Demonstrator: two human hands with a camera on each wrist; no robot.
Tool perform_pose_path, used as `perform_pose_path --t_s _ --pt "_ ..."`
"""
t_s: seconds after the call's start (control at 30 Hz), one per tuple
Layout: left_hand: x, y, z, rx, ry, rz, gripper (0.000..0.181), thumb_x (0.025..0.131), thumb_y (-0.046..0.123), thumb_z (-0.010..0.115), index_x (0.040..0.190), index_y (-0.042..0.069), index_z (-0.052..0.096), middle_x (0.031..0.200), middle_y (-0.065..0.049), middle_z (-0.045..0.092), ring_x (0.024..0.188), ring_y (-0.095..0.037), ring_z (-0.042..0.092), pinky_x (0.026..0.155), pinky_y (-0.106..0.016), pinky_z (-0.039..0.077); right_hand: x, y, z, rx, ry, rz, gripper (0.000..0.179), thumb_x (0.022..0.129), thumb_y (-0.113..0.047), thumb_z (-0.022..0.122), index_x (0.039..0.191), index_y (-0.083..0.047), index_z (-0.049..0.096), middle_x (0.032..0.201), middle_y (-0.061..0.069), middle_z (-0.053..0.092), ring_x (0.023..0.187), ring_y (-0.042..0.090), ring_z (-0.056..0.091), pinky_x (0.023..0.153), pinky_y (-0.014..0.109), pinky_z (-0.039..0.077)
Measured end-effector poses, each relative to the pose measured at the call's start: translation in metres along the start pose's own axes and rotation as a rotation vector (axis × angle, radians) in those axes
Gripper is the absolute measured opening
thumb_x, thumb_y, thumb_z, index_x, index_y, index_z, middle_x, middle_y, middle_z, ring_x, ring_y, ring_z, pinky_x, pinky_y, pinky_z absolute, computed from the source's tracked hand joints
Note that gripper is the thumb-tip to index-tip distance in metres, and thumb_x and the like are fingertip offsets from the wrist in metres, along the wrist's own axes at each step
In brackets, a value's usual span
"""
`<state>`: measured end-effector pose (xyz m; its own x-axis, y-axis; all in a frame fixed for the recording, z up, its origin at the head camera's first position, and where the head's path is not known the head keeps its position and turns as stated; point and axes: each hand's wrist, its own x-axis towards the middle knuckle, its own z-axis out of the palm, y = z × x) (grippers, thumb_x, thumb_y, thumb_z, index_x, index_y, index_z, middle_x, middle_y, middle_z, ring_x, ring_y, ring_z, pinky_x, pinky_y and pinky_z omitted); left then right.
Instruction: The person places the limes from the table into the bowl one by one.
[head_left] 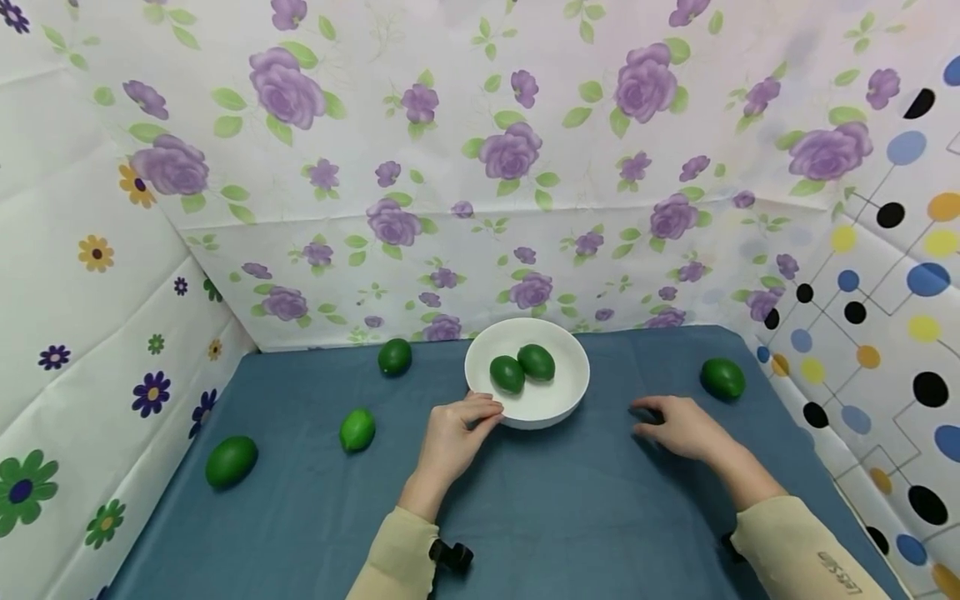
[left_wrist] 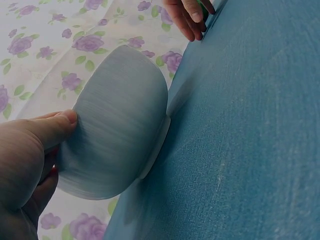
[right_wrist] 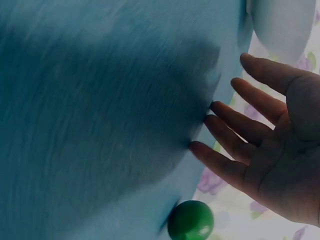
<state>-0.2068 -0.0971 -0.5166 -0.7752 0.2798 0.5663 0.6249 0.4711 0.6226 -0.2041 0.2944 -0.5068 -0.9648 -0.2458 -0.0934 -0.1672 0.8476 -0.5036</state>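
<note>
A white bowl (head_left: 546,407) holds two green limes (head_left: 537,362) near the back of the table. My left hand (head_left: 459,429) pinches its near-left rim; the left wrist view shows the thumb on the outer side of the bowl (left_wrist: 115,120), fingers partly hidden behind the rim. To the right of the bowl, my right hand (head_left: 682,427) hovers low over the cloth with its fingers spread and nothing held, as the right wrist view shows. Beyond that hand, one lime (head_left: 722,379) lies near the table's right edge, also a lime (right_wrist: 190,220) in the right wrist view.
Left of the bowl, a lime (head_left: 394,357) lies by the back edge, a brighter lime (head_left: 357,430) nearer, and another lime (head_left: 232,462) at the far left. A blue cloth (head_left: 570,517) covers the table. Patterned sheets (head_left: 450,183) stand behind and on both sides.
</note>
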Motion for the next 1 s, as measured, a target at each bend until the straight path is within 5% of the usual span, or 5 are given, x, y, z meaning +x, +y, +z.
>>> perform_pose_path --t_s 0.33,0.5,0.63,0.87,1.0 --pt "0.0 -0.001 0.001 -0.004 0.006 0.009 0.014 0.09 0.005 0.087 0.105 0.005 0.087 0.102 -0.004 0.082 0.113 -0.02 0.076 0.113 -0.028 0.05 0.001 0.016 -0.017 -0.008 0.096 0.035 0.045 0.105 -0.027 0.072 0.143 -0.004 0.068 0.138 0.027 0.067 0.114 0.042 0.069 0.083 0.056 0.06" --pt "0.001 0.001 0.0 -0.01 -0.008 -0.01 0.013 0.091 0.005 0.086 0.104 0.005 0.087 0.102 -0.004 0.082 0.114 -0.019 0.075 0.114 -0.025 0.048 -0.001 0.034 -0.037 0.0 0.21 0.129 0.04 0.108 -0.025 0.066 0.144 -0.006 0.068 0.117 0.028 0.072 0.066 0.025 0.063 0.055 0.04 0.048" --pt "0.001 0.0 0.0 -0.01 -0.012 -0.014 0.013 0.091 0.005 0.086 0.104 0.005 0.087 0.102 -0.005 0.082 0.113 -0.018 0.075 0.114 -0.025 0.048 -0.006 0.044 -0.05 0.006 0.301 0.174 0.038 0.109 -0.024 0.062 0.142 -0.006 0.068 0.099 0.023 0.073 0.05 0.02 0.05 0.044 0.036 0.041" --pt "0.001 0.001 -0.001 -0.009 -0.011 -0.015 0.014 0.091 0.005 0.087 0.105 0.005 0.087 0.103 -0.005 0.082 0.113 -0.018 0.075 0.114 -0.024 0.048 -0.006 0.066 -0.065 -0.046 0.38 0.189 0.039 0.107 -0.019 0.062 0.141 0.0 0.066 0.08 0.018 0.069 0.047 0.024 0.05 0.043 0.037 0.041" --pt "0.001 0.002 -0.001 -0.014 -0.011 -0.015 0.015 0.09 0.005 0.087 0.105 0.005 0.087 0.103 -0.005 0.082 0.113 -0.018 0.075 0.114 -0.024 0.048 -0.007 0.076 -0.07 -0.083 0.294 0.242 0.057 0.106 -0.026 0.065 0.153 0.003 0.052 0.116 0.035 0.067 0.086 0.053 0.065 0.065 0.063 0.055"
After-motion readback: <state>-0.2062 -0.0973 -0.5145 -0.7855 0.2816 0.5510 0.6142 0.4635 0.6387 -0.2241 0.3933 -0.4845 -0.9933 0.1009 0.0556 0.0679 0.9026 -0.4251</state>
